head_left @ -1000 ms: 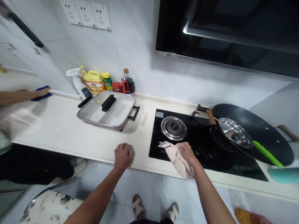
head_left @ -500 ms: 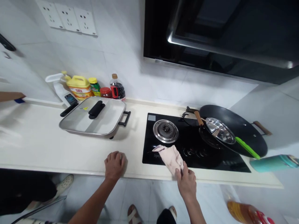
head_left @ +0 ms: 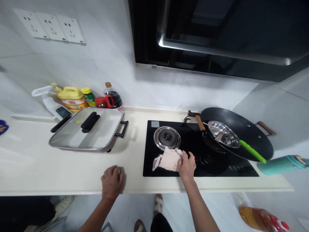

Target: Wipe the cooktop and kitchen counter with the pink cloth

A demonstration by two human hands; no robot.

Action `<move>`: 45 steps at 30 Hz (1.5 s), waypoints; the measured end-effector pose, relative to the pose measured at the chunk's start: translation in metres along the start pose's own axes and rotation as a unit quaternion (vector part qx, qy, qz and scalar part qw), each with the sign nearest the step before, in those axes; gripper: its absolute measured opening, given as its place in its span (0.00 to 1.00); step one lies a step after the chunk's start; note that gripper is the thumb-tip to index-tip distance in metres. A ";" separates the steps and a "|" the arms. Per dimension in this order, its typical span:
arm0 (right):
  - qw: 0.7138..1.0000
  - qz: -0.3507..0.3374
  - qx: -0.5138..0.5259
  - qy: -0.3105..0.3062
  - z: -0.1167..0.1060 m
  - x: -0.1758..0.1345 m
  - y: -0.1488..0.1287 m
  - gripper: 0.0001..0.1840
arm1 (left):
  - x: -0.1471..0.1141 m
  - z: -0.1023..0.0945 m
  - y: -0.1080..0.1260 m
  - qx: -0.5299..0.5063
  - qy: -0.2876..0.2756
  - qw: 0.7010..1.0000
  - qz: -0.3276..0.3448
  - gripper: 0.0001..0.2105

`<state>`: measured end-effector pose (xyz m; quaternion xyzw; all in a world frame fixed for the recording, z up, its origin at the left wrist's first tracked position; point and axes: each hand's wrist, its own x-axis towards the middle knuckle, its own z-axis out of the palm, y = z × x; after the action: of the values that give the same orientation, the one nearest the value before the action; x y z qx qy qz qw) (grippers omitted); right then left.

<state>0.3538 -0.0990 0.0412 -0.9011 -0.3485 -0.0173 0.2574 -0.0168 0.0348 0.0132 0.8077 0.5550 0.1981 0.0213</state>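
Observation:
A pale pink cloth (head_left: pixel 169 159) lies on the front of the black glass cooktop (head_left: pixel 154 129), below the round metal burner (head_left: pixel 167 138). My right hand (head_left: pixel 187 165) grips the cloth's right end, thumb and fingers closed on it. On the white counter, left of the cooktop, rests my left hand (head_left: pixel 112 181). Its fingers are curled, and a small dark bit shows by the thumb; what it holds, if anything, I cannot make out.
A lidded rectangular electric pan (head_left: pixel 103 129) stands on the left, with bottles and a yellow jug (head_left: pixel 71 96) behind. A wok (head_left: pixel 234 119) holding a metal bowl (head_left: pixel 229 137) and a green-handled utensil (head_left: pixel 252 150) leans at right, near a teal bottle (head_left: pixel 277 165). The range hood (head_left: pixel 205 58) hangs above.
My right hand has moved the cloth from the counter's front edge farther back onto the cooktop. The left hand stays on the counter, and the view has shifted.

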 end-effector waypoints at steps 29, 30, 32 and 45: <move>0.931 0.100 -0.221 -0.273 -0.040 0.147 0.047 0.30 | 0.008 0.005 -0.020 -0.004 0.015 1.000 -0.001 0.18; 0.930 0.112 -0.224 -0.269 -0.041 0.149 0.055 0.31 | 0.007 0.004 -0.020 -0.007 0.015 1.000 -0.001 0.18; 0.928 0.135 -0.230 -0.260 -0.039 0.156 0.066 0.36 | 0.007 0.004 -0.019 -0.008 0.015 1.000 -0.007 0.18; 0.961 -0.043 -0.181 -0.203 0.028 0.206 0.030 0.36 | 0.002 0.009 -0.027 0.010 0.020 1.000 -0.005 0.16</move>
<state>0.5245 0.0232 0.0470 -0.9013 -0.4231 0.0922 0.0133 -0.0375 0.0484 -0.0013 0.8010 0.5611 0.2089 0.0029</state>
